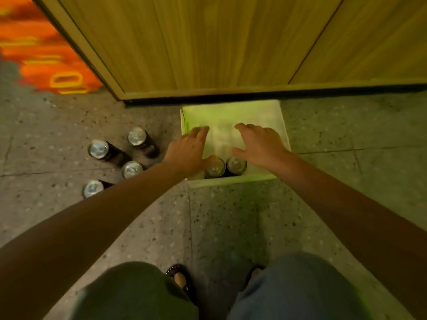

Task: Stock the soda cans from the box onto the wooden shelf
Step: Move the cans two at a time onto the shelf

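I am looking down past my knees at a pale green open-topped cardboard box (233, 116) on a speckled grey terrazzo floor (231, 215), set against the base of a light wooden cabinet (208, 42). My left hand (187, 153) and right hand (261, 146) both hover over the box, fingers spread wide, holding nothing. Two dark silver-topped soda cans (225, 166) stand upright, touching, at the box's near wall, below my palms. Four more matching dark cans (120, 158) stand loose on the floor to the left. My left forearm passes close above them, so a careless pull back could knock one over. Grabbing both boxed cans together risks a slip, since they sit pressed side by side.
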